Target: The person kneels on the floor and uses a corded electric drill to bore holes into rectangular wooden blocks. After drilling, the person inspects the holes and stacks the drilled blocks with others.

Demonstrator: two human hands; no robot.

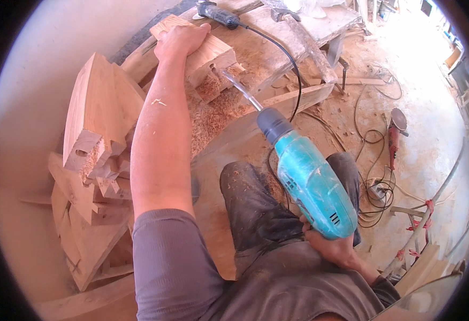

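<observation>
1. In the head view, the left hand (181, 40) is gripping a pale, squared wooden block (213, 52) from above, its fingers curling over the top, presumably bracing the piece against twisting.
2. The block is lying on a dusty wooden bench (266, 33), its holed end facing the person, an angle that is probably giving the tool a straight approach.
3. The right hand (333, 247) is gripping the rear of a teal, black-collared power drill (314, 182); the drill's body is hiding most of its fingers.
4. A slender silver metal bit (243, 91) is pointing at that end; whether it is touching the wood, one cannot tell.
5. Curly tan shavings (213, 120) are gathering below the block's end.
6. A black-handled grinder (221, 15) and a wooden-handled hammer (309, 43) are lying beyond, seemingly set aside within reach.
7. Pale, shaped timbers (98, 107) are leaning in a stack at the left, apparently leaving working room.
</observation>
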